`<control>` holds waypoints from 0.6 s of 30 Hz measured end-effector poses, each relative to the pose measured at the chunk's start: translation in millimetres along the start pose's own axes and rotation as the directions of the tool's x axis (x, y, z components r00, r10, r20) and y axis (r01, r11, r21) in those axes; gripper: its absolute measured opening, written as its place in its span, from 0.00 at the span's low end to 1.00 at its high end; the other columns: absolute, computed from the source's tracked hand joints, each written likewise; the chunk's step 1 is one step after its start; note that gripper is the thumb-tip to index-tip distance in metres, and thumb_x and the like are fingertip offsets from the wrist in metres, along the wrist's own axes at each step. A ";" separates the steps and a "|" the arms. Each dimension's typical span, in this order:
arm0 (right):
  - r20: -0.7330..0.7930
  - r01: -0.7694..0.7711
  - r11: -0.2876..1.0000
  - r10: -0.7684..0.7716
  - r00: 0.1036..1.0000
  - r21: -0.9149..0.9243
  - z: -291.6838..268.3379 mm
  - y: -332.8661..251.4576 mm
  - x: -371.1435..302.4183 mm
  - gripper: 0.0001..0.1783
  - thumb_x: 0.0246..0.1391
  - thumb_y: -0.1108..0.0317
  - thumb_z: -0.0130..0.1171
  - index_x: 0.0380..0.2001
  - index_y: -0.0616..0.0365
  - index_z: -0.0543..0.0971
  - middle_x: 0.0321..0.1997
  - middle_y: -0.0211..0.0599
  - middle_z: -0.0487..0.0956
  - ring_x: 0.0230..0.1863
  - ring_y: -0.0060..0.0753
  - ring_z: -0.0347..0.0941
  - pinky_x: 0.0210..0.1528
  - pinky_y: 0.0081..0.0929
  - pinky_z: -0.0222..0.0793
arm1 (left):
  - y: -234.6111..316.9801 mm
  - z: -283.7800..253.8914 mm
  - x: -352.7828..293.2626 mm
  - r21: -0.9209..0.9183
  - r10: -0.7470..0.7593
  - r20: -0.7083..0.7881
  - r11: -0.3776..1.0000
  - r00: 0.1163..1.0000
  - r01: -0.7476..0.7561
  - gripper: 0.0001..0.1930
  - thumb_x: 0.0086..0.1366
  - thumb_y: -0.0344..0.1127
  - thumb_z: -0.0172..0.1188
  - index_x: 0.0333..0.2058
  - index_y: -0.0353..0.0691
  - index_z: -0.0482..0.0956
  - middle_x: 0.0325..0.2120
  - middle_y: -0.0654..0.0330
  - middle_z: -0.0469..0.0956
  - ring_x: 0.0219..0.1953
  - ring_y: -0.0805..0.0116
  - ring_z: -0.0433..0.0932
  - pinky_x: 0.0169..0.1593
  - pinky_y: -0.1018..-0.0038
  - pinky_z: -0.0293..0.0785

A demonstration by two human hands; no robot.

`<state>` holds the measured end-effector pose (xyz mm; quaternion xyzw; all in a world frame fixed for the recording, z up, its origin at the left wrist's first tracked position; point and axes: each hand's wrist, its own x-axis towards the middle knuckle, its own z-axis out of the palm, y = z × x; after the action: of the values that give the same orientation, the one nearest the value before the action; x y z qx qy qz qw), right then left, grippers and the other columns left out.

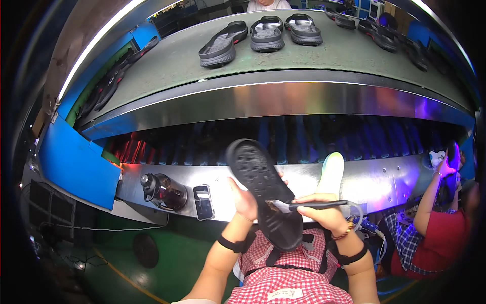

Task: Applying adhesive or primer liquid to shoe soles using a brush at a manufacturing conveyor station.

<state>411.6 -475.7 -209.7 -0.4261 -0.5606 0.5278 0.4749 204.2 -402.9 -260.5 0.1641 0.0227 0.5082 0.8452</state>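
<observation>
My left hand point(245, 200) is wrapped round the edge of a black shoe sole point(253, 167), its thumb on the near side and fingertips showing at the far edge. The sole is tilted, its inner face with small hollows turned up toward me. In my right hand point(326, 214) is a brush point(320, 204) with a black handle, a pale tip and a thin clear hose at its rear end. The tip touches the sole near its middle. Just beyond my right hand, a pale yellow-white foot-shaped piece point(332, 172) lies on the metal ledge.
A dark bottle point(164, 191) and a phone point(203, 201) stand and lie on the metal ledge point(379, 182) to the left. Above it, a green conveyor belt point(167, 61) carries several black soles point(267, 34). At the right, a co-worker in red point(440, 238) holds a sole.
</observation>
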 end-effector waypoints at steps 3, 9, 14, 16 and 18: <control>-0.049 -0.073 0.994 0.077 0.996 0.076 6.3 28.0 3.9 0.10 0.47 0.78 0.64 0.37 0.64 0.83 0.36 0.38 0.83 0.37 0.24 0.78 0.43 0.20 0.74 | -16.4 -17.8 -6.6 0.017 -0.126 0.016 0.992 0.992 0.126 0.53 0.55 0.80 0.21 0.62 0.39 0.59 0.56 0.42 0.66 0.57 0.44 0.67 0.60 0.50 0.63; -0.122 0.120 0.978 -0.141 0.982 -0.168 20.2 29.9 -4.9 0.10 0.47 0.74 0.66 0.35 0.62 0.83 0.37 0.39 0.83 0.39 0.27 0.79 0.43 0.23 0.74 | -20.6 -19.4 -10.2 -0.077 -0.118 -0.181 0.991 0.976 0.105 0.48 0.58 0.77 0.29 0.59 0.38 0.63 0.51 0.44 0.71 0.54 0.45 0.71 0.57 0.50 0.67; 0.246 0.582 0.627 -0.542 0.803 -0.518 28.7 19.1 -23.2 0.10 0.38 0.74 0.69 0.29 0.57 0.82 0.32 0.35 0.83 0.38 0.32 0.81 0.40 0.26 0.75 | 5.2 -13.1 -1.6 0.242 0.344 -0.387 0.933 0.855 -0.266 0.45 0.61 0.75 0.31 0.56 0.38 0.66 0.48 0.48 0.74 0.48 0.51 0.74 0.55 0.57 0.69; 0.319 0.575 0.655 -0.480 0.818 -0.490 17.0 10.7 -28.4 0.08 0.39 0.72 0.67 0.29 0.55 0.82 0.34 0.34 0.83 0.38 0.31 0.81 0.39 0.25 0.74 | 17.7 -8.1 -3.7 0.239 0.390 -0.268 0.913 0.881 -0.331 0.45 0.60 0.75 0.30 0.56 0.37 0.66 0.49 0.48 0.74 0.50 0.52 0.73 0.56 0.58 0.69; 0.373 0.553 0.735 -0.423 0.826 -0.393 3.8 -0.3 -24.3 0.08 0.40 0.72 0.67 0.29 0.54 0.82 0.34 0.36 0.83 0.39 0.34 0.81 0.38 0.27 0.74 | 20.5 0.3 -5.4 0.257 0.375 -0.159 0.909 0.913 -0.328 0.46 0.59 0.76 0.30 0.56 0.37 0.66 0.49 0.49 0.73 0.51 0.53 0.72 0.57 0.57 0.67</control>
<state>412.5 -500.2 -211.4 -0.2948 -0.8237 0.2762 0.3980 184.2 -398.9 -254.8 0.2068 0.1365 0.6610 0.7083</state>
